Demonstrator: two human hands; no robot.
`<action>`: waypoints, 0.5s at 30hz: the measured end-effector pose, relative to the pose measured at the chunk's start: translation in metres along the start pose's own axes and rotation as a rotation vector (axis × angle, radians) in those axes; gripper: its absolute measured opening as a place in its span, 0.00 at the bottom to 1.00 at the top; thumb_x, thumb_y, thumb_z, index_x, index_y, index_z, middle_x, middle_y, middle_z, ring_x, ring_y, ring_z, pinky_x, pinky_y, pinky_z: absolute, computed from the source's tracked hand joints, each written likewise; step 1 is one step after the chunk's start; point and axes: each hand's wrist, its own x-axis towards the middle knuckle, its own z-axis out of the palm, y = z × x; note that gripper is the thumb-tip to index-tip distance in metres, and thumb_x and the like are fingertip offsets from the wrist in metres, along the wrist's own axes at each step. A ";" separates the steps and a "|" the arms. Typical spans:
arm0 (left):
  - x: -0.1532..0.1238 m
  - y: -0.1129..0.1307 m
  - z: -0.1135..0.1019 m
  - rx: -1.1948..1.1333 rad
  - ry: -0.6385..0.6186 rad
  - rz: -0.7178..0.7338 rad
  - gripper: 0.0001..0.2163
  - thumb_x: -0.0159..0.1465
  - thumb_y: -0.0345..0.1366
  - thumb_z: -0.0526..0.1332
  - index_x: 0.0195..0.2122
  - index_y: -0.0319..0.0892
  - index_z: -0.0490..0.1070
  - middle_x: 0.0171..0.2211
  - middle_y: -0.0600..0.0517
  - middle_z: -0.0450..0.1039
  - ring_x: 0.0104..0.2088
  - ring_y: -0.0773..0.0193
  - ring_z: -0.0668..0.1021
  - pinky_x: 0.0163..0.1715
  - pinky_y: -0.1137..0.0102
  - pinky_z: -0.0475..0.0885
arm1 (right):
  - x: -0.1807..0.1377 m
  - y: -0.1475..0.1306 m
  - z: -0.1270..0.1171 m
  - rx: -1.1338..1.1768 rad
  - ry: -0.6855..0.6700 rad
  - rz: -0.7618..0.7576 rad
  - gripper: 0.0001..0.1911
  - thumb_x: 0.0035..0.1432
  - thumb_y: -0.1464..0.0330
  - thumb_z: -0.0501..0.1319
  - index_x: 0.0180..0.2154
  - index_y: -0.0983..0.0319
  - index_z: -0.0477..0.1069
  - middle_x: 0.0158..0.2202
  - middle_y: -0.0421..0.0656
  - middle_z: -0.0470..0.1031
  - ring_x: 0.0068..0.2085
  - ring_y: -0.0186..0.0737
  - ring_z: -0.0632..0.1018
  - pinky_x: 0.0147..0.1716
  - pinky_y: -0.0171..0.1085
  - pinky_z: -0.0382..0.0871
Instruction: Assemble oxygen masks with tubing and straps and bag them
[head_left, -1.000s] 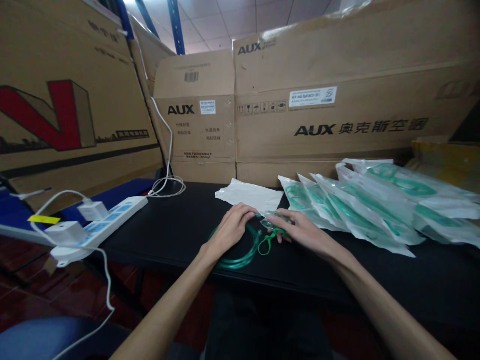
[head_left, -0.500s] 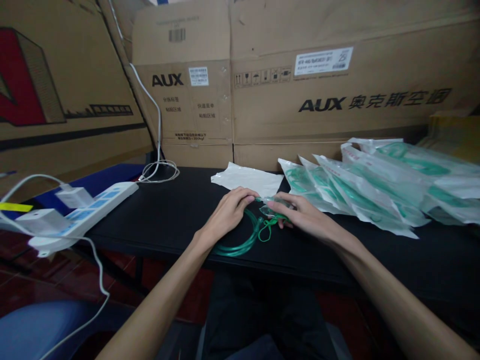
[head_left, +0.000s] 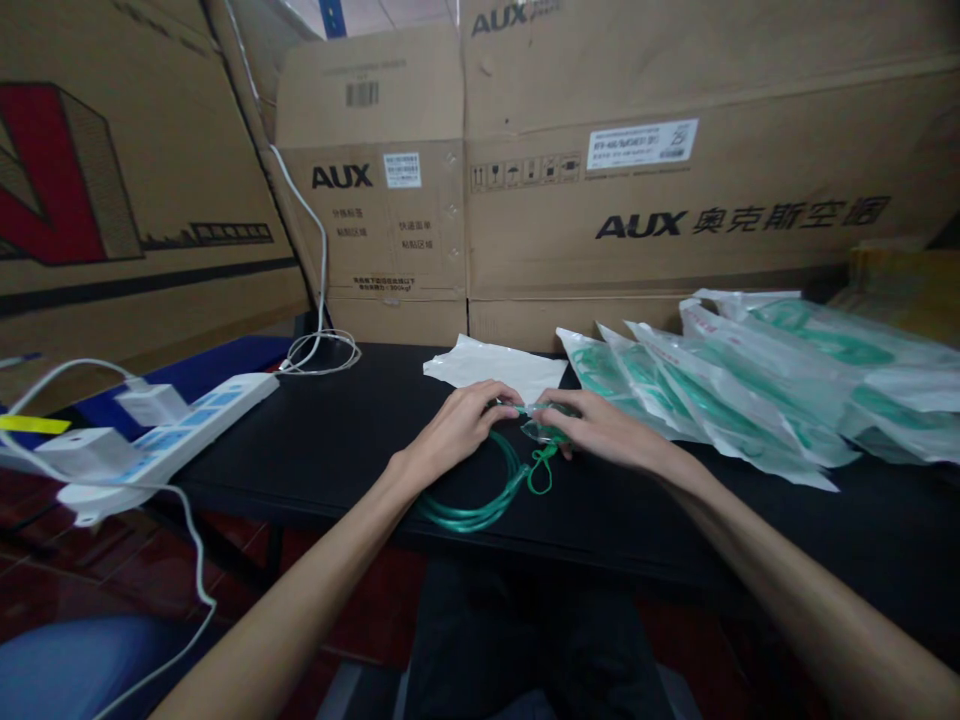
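Note:
Fingers pinched, my left hand (head_left: pixel 469 425) holds a small clear-green fitting (head_left: pixel 517 408), partly covered by the fingertips. My right hand (head_left: pixel 596 425) is closed around a clear plastic oxygen mask (head_left: pixel 538 432), mostly hidden under the fingers. The fitting lies between both hands at the mask. A green elastic strap (head_left: pixel 541 472) hangs in a loop below the right hand. Coiled green tubing (head_left: pixel 469 518) rests on the black table just below my left hand, partly behind the wrist.
A white sheet or pouch (head_left: pixel 495 368) lies beyond my hands. Several packs of green-tubed items (head_left: pixel 720 390) overlap at the right. A white power strip (head_left: pixel 195 425) with plugs and cables is at the left. Cardboard boxes (head_left: pixel 540 240) stand behind the black table (head_left: pixel 315 440).
The camera has tilted up slightly, so the scene sits lower. My fingertips have shifted a little at the mask, and less of it shows. The strap loop hangs slightly farther right.

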 end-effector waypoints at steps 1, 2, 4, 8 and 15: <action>0.001 -0.001 0.000 -0.001 0.004 -0.002 0.05 0.70 0.33 0.61 0.45 0.43 0.75 0.44 0.50 0.80 0.47 0.59 0.79 0.51 0.65 0.71 | 0.001 0.001 0.000 0.014 0.000 0.007 0.14 0.66 0.58 0.54 0.37 0.60 0.72 0.26 0.39 0.73 0.24 0.37 0.75 0.30 0.39 0.66; 0.001 -0.001 0.001 -0.002 0.006 -0.004 0.05 0.70 0.33 0.62 0.44 0.42 0.75 0.43 0.51 0.80 0.46 0.59 0.79 0.51 0.65 0.71 | 0.002 0.003 0.001 0.024 0.005 0.010 0.15 0.66 0.57 0.54 0.36 0.60 0.71 0.26 0.39 0.72 0.23 0.37 0.75 0.29 0.38 0.65; 0.001 -0.001 0.001 -0.003 0.020 -0.008 0.05 0.71 0.34 0.61 0.45 0.43 0.75 0.44 0.51 0.80 0.46 0.60 0.80 0.51 0.65 0.71 | 0.003 0.005 0.003 0.046 0.023 0.010 0.15 0.66 0.58 0.54 0.34 0.60 0.70 0.26 0.40 0.73 0.24 0.37 0.74 0.28 0.38 0.64; 0.000 0.000 0.000 0.028 0.050 -0.005 0.06 0.71 0.35 0.61 0.45 0.42 0.75 0.44 0.50 0.80 0.46 0.60 0.80 0.51 0.65 0.71 | 0.004 0.007 0.005 0.074 0.044 -0.004 0.14 0.67 0.59 0.53 0.33 0.60 0.68 0.29 0.41 0.74 0.25 0.36 0.73 0.29 0.38 0.65; -0.001 -0.007 0.000 0.065 0.041 0.073 0.07 0.72 0.36 0.60 0.45 0.41 0.77 0.43 0.49 0.80 0.45 0.60 0.80 0.50 0.65 0.71 | 0.001 0.007 0.004 0.007 0.054 -0.032 0.14 0.68 0.58 0.54 0.34 0.59 0.68 0.27 0.38 0.72 0.26 0.36 0.73 0.31 0.38 0.64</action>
